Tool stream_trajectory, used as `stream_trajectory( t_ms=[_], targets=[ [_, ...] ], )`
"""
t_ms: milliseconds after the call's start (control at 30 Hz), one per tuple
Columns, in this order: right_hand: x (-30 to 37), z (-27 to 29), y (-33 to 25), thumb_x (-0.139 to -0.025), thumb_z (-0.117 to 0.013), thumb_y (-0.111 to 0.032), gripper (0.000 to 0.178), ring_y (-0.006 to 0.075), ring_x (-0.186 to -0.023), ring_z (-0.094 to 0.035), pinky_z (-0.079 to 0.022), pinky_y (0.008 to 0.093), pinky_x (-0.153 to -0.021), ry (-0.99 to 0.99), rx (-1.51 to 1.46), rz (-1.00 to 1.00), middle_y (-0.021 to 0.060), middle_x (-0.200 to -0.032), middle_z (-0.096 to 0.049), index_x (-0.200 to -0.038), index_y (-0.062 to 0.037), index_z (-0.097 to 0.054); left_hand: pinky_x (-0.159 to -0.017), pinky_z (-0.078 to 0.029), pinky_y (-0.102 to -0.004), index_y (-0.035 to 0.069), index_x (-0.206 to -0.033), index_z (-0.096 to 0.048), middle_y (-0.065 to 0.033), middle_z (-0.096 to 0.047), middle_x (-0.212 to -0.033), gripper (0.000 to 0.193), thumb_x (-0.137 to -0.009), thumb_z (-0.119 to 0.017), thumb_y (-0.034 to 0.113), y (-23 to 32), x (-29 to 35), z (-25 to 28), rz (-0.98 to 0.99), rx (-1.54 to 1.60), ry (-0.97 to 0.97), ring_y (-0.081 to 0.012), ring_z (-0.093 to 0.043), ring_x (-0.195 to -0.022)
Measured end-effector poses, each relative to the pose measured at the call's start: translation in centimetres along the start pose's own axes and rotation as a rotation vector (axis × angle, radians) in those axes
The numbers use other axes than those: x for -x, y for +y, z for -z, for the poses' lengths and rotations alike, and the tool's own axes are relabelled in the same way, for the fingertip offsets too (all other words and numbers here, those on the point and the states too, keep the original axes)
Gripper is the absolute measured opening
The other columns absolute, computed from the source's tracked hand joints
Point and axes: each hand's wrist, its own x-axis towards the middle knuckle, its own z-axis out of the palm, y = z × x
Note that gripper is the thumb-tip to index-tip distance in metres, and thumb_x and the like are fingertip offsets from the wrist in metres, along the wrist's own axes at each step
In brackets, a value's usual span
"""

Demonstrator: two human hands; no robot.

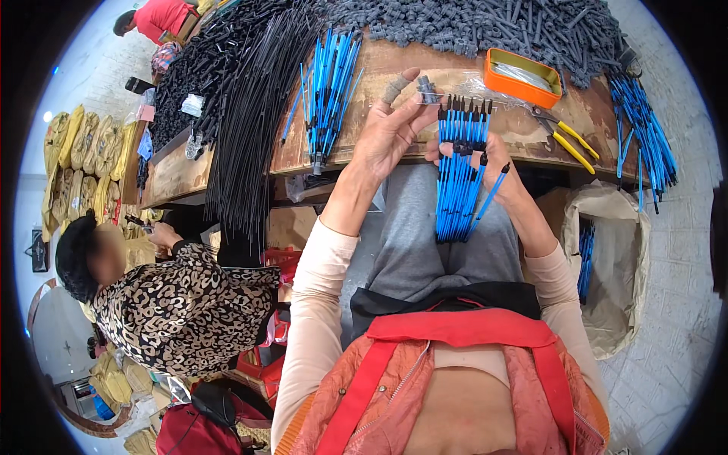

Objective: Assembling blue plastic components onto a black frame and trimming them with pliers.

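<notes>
My right hand [497,163] grips blue tubes [457,189]; left hand [390,129] pinches grey cap [427,85]. Bench [425,148] crowded: orange tray [523,77], pliers [565,136].

I see a bundle of blue tubes [457,182] gripped in my right hand [493,163]. The tubes are thin, straight and bright blue, each capped with a small black tip. They stand nearly upright, black tips fanned level at the top, lower ends converging below the grip; one tube splays out to the right of the bundle. Just left of the bundle's top, my left hand [390,129] pinches a small grey cylindrical fitting [428,87] between thumb and a bandaged forefinger. The fitting sits just above the bundle's leftmost tips, not touching them.
</notes>
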Motion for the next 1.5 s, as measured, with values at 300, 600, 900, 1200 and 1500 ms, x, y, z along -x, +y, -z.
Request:
stream_trajectory(
  t_ms=[300,600,900,1200,1500],
  targets=[
    [0.3,-0.1,-0.3,-0.092,-0.059,-0.011,0.025,0.0251,-0.095,-0.069,-0.056,0.0360,-0.087,-0.007,-0.035,-0.006,0.0163,-0.104,-0.069,-0.112,0.0030,-0.063,-0.090,-0.058,-0.0359,0.001,-0.133,-0.045,-0.0158,-0.062,-0.117,0.041,-0.094,-0.058,0.001,0.0,-0.1,0.2,0.028,0.037,-0.031,-0.0272,-0.065,-0.107],
    [0.2,-0.2,-0.5,-0.092,-0.057,-0.013,0.027,0.0258,-0.096,-0.069,-0.056,0.0368,-0.088,-0.017,-0.010,0.009,0.0178,-0.106,-0.068,-0.113,0.0033,-0.062,-0.088,-0.057,-0.0313,0.003,-0.133,-0.049,-0.0119,-0.063,-0.118,0.039,-0.095,-0.059,0.005,0.1,0.6,-0.5,0.002,-0.142,-0.058,-0.0213,-0.065,-0.105],
    [0.3,-0.2,-0.6,-0.088,-0.067,-0.041,0.052,0.0263,-0.098,-0.068,-0.056,0.0381,-0.089,-0.059,0.038,0.077,0.0170,-0.108,-0.068,-0.115,0.0033,-0.060,-0.091,-0.056,-0.0328,-0.003,-0.125,-0.055,-0.0156,-0.064,-0.116,0.032,-0.094,-0.060,0.004,0.2,0.4,-0.5,-0.018,-0.126,0.052,-0.0225,-0.065,-0.104],
    [0.2,-0.4,-0.7,-0.088,-0.070,-0.016,0.033,0.0221,-0.088,-0.070,-0.056,0.0332,-0.079,0.011,0.028,-0.026,0.0139,-0.100,-0.070,-0.114,0.0011,-0.061,-0.088,-0.057,-0.0313,-0.003,-0.123,-0.059,-0.0148,-0.066,-0.113,0.030,-0.093,-0.061,0.002,0.4,0.8,-1.0,-0.040,-0.162,0.107,-0.0212,-0.067,-0.099],
    [0.4,-0.7,-1.1,-0.088,-0.070,-0.019,0.032,0.0222,-0.088,-0.070,-0.057,0.0330,-0.077,0.003,-0.012,-0.022,0.0132,-0.098,-0.070,-0.113,-0.0006,-0.061,-0.089,-0.057,-0.0327,-0.006,-0.129,-0.053,-0.0163,-0.062,-0.120,0.035,-0.095,-0.057,0.002,0.3,1.8,-1.0,-0.003,-0.175,0.104,-0.0218,-0.065,-0.105]
  ],
)
